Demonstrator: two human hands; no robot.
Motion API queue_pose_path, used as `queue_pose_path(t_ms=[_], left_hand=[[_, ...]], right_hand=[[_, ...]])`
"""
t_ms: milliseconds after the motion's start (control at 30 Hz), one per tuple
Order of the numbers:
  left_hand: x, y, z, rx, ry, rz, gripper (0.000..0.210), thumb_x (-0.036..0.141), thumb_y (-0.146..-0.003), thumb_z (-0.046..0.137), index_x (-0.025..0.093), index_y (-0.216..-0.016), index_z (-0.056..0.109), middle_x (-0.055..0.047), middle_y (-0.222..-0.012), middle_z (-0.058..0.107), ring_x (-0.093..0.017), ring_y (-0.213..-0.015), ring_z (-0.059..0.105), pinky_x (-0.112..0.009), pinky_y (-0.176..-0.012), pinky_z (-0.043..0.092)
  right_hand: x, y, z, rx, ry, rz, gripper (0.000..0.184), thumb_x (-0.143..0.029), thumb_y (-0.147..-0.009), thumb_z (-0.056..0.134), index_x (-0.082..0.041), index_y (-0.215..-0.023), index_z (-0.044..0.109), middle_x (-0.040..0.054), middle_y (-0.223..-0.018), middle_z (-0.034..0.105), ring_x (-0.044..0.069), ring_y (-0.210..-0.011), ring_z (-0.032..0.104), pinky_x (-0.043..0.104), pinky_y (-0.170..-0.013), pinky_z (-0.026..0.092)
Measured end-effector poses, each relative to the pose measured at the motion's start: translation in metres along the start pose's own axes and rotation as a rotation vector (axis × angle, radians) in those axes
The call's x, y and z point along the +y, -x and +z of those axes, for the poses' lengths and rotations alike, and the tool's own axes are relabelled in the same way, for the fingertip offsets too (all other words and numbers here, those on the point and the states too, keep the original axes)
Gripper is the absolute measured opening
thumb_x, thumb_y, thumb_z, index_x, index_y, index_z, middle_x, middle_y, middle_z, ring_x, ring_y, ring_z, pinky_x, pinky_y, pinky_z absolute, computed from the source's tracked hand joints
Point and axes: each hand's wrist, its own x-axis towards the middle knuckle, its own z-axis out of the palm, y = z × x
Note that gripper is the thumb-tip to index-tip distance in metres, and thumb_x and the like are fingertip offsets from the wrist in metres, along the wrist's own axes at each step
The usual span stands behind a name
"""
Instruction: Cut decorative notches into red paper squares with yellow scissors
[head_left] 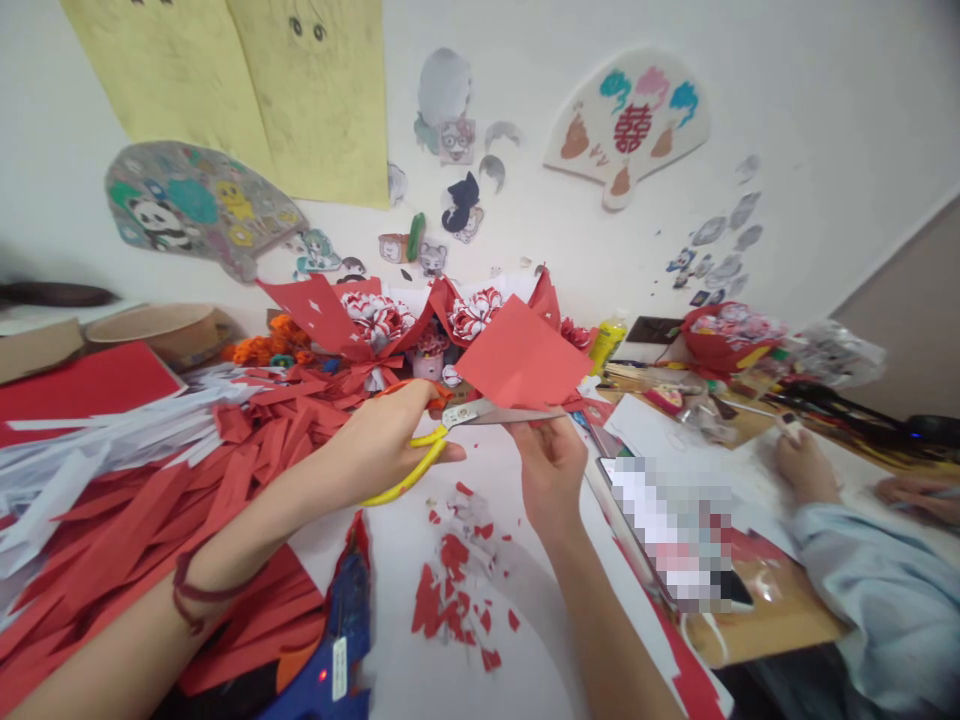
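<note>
My left hand [401, 440] grips scissors with one yellow and one orange handle loop. Their metal blades [499, 413] point right, at the lower edge of a square sheet of red paper [525, 355]. Pinched at its bottom corner, the paper stands up in my right hand [551, 465]. Whether the blades bite into the paper is hard to tell. Below both hands, small red and white paper scraps [457, 580] lie scattered on a white work surface [525, 640]. A blue glue gun [337, 620] with a red light rests near my left forearm.
Piled red paper strips [150, 500] and white strips [60, 490] cover the left side. Red-wrapped paper flower bouquets [379, 320] stand against the wall. At right lie a device with a blurred screen [667, 530] and a co-worker's hand [806, 460] with a light blue sleeve.
</note>
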Motion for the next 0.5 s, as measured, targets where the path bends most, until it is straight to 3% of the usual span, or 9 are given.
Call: queue_pose_path(t_ms=[133, 300, 500], left_hand=[[0.0009, -0.0001, 0.0015, 0.025, -0.015, -0.003, 0.042, 0.059, -0.080, 0.055, 0.020, -0.093, 0.043, -0.004, -0.085, 0.056, -0.022, -0.074, 0.055, -0.030, -0.062, 0.037], [0.0026, -0.0011, 0.0013, 0.065, -0.028, 0.007, 0.043, 0.058, -0.080, 0.056, 0.020, -0.096, 0.042, -0.005, -0.086, 0.059, -0.021, -0.073, 0.057, -0.029, -0.061, 0.037], [-0.0008, -0.0003, 0.0044, 0.101, -0.068, 0.053, 0.043, 0.059, -0.080, 0.055, 0.021, -0.094, 0.042, -0.005, -0.087, 0.059, -0.022, -0.075, 0.058, -0.029, -0.061, 0.037]], right_hand=[[0.0011, -0.0001, 0.0005, 0.007, -0.020, -0.016, 0.012, -0.026, -0.083, 0.066, -0.021, -0.093, 0.063, 0.0020, -0.090, 0.065, 0.016, -0.086, 0.062, 0.034, -0.083, 0.052], [0.0009, 0.0007, 0.0006, 0.008, -0.044, -0.010, 0.009, -0.024, -0.083, 0.066, -0.020, -0.080, 0.059, -0.0019, -0.076, 0.059, 0.014, -0.082, 0.060, 0.036, -0.086, 0.052], [0.0010, 0.0011, -0.0004, -0.007, 0.016, -0.024, 0.015, -0.025, -0.083, 0.067, -0.020, -0.097, 0.065, 0.0020, -0.091, 0.067, 0.016, -0.089, 0.063, 0.034, -0.086, 0.052]])
